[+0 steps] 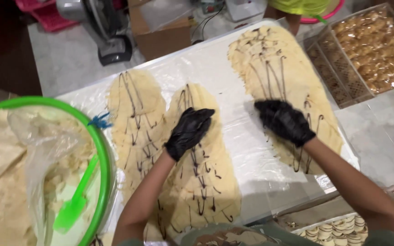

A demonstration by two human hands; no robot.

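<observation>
Three flat sheets of pale dough with dark chocolate lines lie on a plastic-covered board [233, 68]. My left hand [188, 132], in a black glove, rests palm down on the middle dough sheet [204, 182]. My right hand [284, 121], also in a black glove, presses flat on the left edge of the right dough sheet [279, 59]. The left dough sheet [135, 114] lies untouched beside my left arm. Neither hand holds anything.
A green-rimmed basin [103, 155] of dough in a plastic liner, with a green spatula [74, 200], stands at the left. Trays of baked pastries [375, 50] sit at the back right. Rolled striped pieces [338, 228] lie in a tray near me. A person in yellow [297, 7] stands behind the board.
</observation>
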